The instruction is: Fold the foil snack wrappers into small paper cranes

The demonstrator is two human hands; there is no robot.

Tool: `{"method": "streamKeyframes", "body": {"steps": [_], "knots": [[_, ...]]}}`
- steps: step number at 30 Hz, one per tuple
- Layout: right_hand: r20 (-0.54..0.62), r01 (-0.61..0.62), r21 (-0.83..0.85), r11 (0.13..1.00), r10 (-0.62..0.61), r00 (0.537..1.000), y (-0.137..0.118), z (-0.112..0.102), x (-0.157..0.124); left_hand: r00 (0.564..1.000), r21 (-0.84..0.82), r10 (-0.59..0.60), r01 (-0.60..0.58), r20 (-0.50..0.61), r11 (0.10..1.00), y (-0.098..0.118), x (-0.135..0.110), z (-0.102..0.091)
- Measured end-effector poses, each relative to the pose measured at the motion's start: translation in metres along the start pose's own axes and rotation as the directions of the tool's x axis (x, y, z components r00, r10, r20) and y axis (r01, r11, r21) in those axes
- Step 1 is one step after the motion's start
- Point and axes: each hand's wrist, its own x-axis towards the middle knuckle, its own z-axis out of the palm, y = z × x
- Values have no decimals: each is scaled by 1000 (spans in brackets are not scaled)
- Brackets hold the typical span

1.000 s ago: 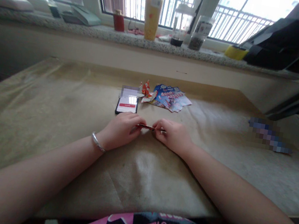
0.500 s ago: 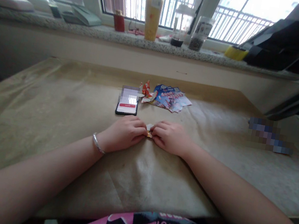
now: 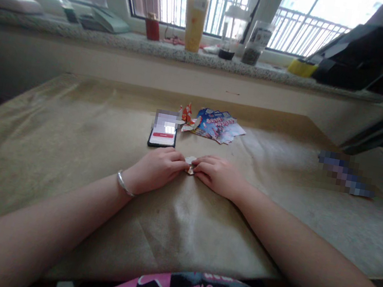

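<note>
My left hand point(image 3: 157, 167) and my right hand point(image 3: 217, 174) meet at the middle of the table, fingers curled and pinched together. Between the fingertips sits a small folded piece of paper point(image 3: 190, 164), pale with a bit of colour, and both hands grip it. A silver bangle circles my left wrist. Most of the paper is hidden under the fingers.
A phone point(image 3: 162, 135) with a lit screen lies just beyond my hands. Behind it lie a stack of blue printed sheets point(image 3: 219, 125) and a small red-orange folded piece point(image 3: 187, 113). The table carries brown paper point(image 3: 66, 141). Bottles and jars stand on the stone windowsill point(image 3: 120, 41).
A second ago the paper was a long thin strip stretched between my hands. My hands have since come together and the paper is now a small compact fold.
</note>
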Motion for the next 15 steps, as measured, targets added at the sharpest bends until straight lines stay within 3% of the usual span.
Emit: {"method": "streamKeyframes", "body": {"steps": [15], "knots": [[1, 6, -108, 994, -6, 1000, -9, -5, 4, 1000, -53, 3, -4, -21, 999, -1, -1, 3]]}}
